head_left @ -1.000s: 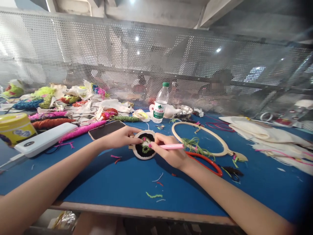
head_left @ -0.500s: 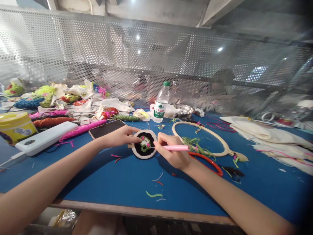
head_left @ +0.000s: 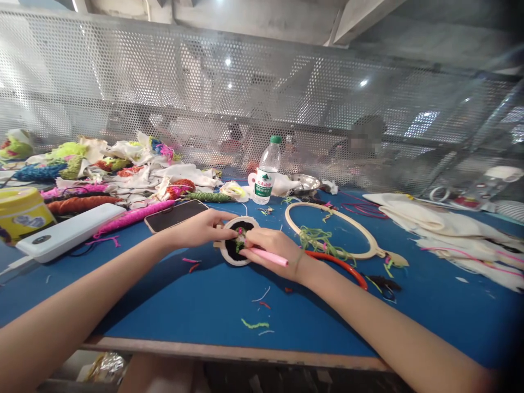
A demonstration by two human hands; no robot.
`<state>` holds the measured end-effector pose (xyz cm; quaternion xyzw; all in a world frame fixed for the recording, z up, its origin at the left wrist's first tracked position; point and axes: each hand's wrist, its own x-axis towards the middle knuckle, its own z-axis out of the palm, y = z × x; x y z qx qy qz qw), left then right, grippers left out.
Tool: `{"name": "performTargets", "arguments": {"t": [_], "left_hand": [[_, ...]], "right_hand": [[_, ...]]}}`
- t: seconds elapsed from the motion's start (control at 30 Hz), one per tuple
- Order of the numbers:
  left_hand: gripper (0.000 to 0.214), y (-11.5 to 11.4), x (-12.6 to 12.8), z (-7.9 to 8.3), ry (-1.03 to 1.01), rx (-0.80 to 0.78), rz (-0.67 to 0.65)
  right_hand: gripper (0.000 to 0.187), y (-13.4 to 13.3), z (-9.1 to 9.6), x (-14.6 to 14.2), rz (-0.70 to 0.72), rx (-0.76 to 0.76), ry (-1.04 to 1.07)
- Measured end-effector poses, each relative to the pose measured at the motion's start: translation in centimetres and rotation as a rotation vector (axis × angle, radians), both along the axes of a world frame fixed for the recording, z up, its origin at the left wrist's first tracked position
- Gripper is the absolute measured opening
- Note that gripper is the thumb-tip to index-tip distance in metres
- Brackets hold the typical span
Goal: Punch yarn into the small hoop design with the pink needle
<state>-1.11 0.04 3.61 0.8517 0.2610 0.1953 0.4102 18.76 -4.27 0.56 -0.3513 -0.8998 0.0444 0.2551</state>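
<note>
At frame centre: left hand point(head_left: 202, 229) clamped on small hoop point(head_left: 227, 258), right hand point(head_left: 276, 248) on pink tool point(head_left: 270, 256). Yarn stitching apparently under way; next move calls for steady hoop.

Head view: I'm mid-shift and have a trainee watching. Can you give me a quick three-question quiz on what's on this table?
1. Which hand holds the pink pen-shaped tool?
2. True or false: the green-capped bottle lies on its side.
3. Fill in: the left hand grips the edge of a small round ____.

Key:
1. The right hand.
2. False; it stands upright.
3. Hoop.
</note>
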Motion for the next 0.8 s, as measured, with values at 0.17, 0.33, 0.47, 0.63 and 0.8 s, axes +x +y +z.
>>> {"name": "performTargets", "arguments": {"t": [0.17, 0.33, 0.47, 0.63, 0.8], "left_hand": [[0.030, 0.5, -0.5, -0.1, 0.017, -0.106, 0.020], [0.030, 0.8, -0.8, -0.1, 0.026, -0.157, -0.006], [0.031, 0.8, -0.8, 0.0, 0.028, -0.166, -0.017], [0.032, 0.8, -0.8, 0.0, 0.022, -0.164, -0.007], [0.034, 0.8, -0.9, -0.1, 0.034, -0.170, 0.010]], "right_hand": [[0.010, -0.1, 0.3, 0.0, -0.028, -0.195, 0.180], [0.010, -0.5, 0.3, 0.0, -0.008, -0.280, 0.426], [0.015, -0.7, 0.1, 0.0, -0.031, -0.217, 0.435], [0.019, -1.0, 0.0, 0.0, -0.022, -0.238, 0.472], [0.019, -1.1, 0.1, 0.1, -0.037, -0.175, 0.434]]}}
